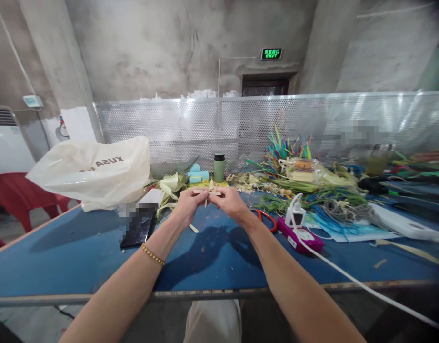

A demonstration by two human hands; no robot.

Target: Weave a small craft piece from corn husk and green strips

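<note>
Over the middle of the table, my left hand (189, 204) and my right hand (231, 202) meet with fingertips pinched. Between them they hold crossed pale strips (211, 186), which look like dried leaf or husk; the ends stick out to the sides, up and down. My fingers cover the crossing. Below my left hand, a short pale strip scrap (194, 228) lies on the blue tabletop (208, 267). A pile of husk leaves (171, 185) lies just beyond my left hand. Red-handled scissors (267, 220) lie to the right of my right wrist.
At left are a white plastic bag (94, 171) and a dark tablet-like device (139, 228). A green bottle (219, 167) stands behind my hands. At right are a purple power strip (300, 237) with a white charger (295, 214), cable, green cords (334, 196) and a white device (401, 221).
</note>
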